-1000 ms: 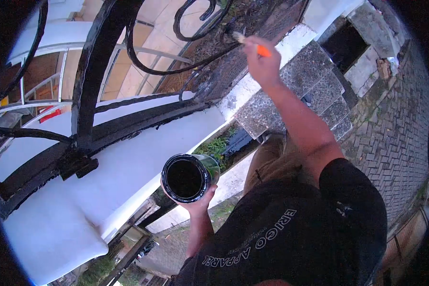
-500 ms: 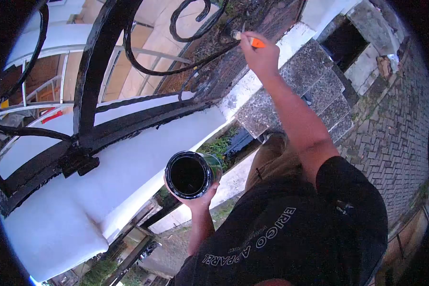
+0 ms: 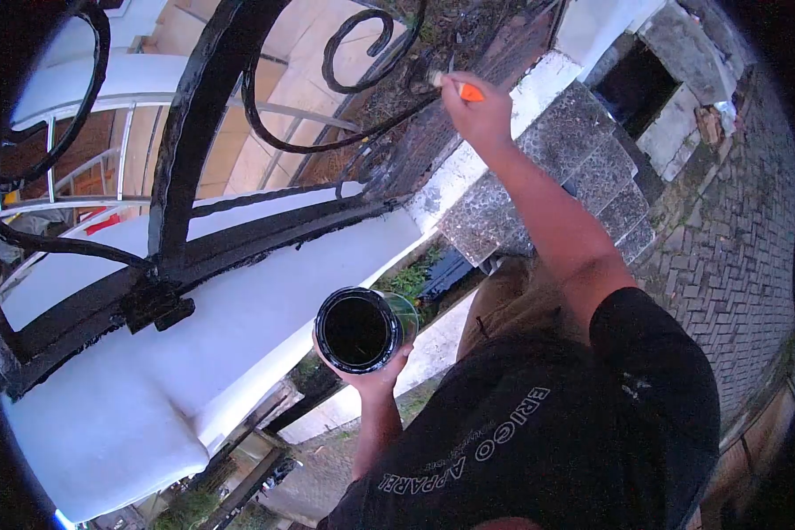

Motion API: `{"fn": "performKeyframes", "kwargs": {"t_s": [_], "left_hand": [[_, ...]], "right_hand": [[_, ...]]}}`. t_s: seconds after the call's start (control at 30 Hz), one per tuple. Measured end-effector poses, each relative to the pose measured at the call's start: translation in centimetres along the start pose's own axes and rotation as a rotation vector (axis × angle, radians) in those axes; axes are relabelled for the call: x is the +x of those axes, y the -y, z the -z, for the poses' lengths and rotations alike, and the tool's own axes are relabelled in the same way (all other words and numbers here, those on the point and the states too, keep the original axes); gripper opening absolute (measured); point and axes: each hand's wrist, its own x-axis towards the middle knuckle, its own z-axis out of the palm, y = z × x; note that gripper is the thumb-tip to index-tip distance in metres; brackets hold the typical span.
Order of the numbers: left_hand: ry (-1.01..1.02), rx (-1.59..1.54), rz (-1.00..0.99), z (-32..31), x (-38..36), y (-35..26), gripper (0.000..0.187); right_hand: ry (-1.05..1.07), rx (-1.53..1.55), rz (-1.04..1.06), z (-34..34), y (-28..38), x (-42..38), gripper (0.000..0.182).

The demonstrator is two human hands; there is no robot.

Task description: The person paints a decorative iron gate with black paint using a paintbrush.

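Observation:
My left hand [image 3: 373,380] is wrapped round the lower side of a paint can [image 3: 406,316], with its open top facing up. Black paint [image 3: 355,329] shows inside, and dark smears coat the rim. Up by the ironwork, my right hand [image 3: 481,115] is closed on a paintbrush [image 3: 471,92] with an orange handle. Its pale ferrule points left, and the bristle end overlaps the dark bars in this view. A black iron scroll [image 3: 300,146] curves from the thick upright bar [image 3: 205,115] towards the brush.
The railing's bottom rail [image 3: 265,234] runs along a white wall ledge [image 3: 238,309]. Beyond it are a metal ladder [image 3: 88,201] and tiled floor. Stone-faced steps [image 3: 548,159], a dark square opening [image 3: 636,84] and brick paving [image 3: 724,265] lie to the right.
The view has shifted slightly, so the railing sits further right and lower. The can also appears a little further right. Both hands keep their hold, the brush still by the scroll.

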Motion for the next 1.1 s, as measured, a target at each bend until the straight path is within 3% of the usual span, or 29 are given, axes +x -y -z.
{"fn": "performKeyframes", "kwargs": {"t_s": [0.07,0.2,0.33,0.43,0.47,0.53,0.6,0.67,0.73,0.8,0.87,0.93,0.97,1.0,1.07,1.1], "left_hand": [[-0.003,0.003,-0.002,0.1,0.0,0.1,0.129],[-0.017,-0.035,0.003,-0.2,0.4,-0.4,0.130],[-0.001,0.011,0.002,0.0,0.6,-0.2,0.129],[0.000,-0.027,-0.019,-0.5,0.6,-0.5,0.129],[-0.013,-0.022,-0.004,-0.7,0.6,-0.9,0.129],[-0.027,-0.015,0.013,-1.0,0.4,-1.3,0.129],[-0.027,-0.022,0.024,-1.4,0.4,-1.5,0.129],[-0.047,-0.001,0.005,-1.7,0.3,-1.5,0.129],[-0.069,0.019,-0.013,-2.5,0.4,-2.0,0.129],[-0.119,-0.005,0.055,-3.8,0.2,-3.2,0.130],[-0.152,0.093,0.026,-4.4,-0.2,-3.5,0.130],[-0.182,-0.002,0.095,-5.8,-0.1,-4.9,0.130],[-0.187,0.030,0.074,-5.9,-0.3,-4.8,0.129],[-0.194,0.033,0.078,-6.3,-0.4,-5.1,0.129],[-0.219,-0.012,0.086,-7.4,-0.5,-5.4,0.129],[-0.226,-0.014,0.088,-7.9,-0.4,-5.3,0.129]], "right_hand": [[-0.010,-0.082,0.184,0.0,0.1,0.0,0.019],[-0.076,0.041,0.187,0.1,-0.6,0.1,0.019],[0.020,-0.061,0.313,0.8,-1.6,-0.9,0.015],[-0.141,0.193,-0.107,1.3,-3.0,-0.5,0.014],[-0.135,0.192,-0.108,1.4,-3.0,-0.3,0.014],[-0.024,0.552,-0.338,1.2,-3.4,0.3,0.015],[0.105,0.600,-0.373,0.3,-5.2,1.1,0.017],[0.116,0.189,-0.245,0.8,-6.7,2.4,0.016],[0.148,0.118,-0.300,1.1,-6.3,3.4,0.018],[0.186,-0.146,0.323,0.4,-4.5,2.5,0.017],[0.250,-0.180,0.393,0.5,-3.7,1.9,0.019],[0.281,0.507,-0.422,1.0,-4.5,2.9,0.019],[0.270,0.549,-0.594,2.0,-5.1,3.6,0.018],[0.279,0.550,-0.597,2.5,-5.9,3.7,0.018],[0.174,0.023,0.026,3.4,-7.3,4.0,0.017],[0.240,-0.036,0.032,4.5,-5.5,4.6,0.018]]}}
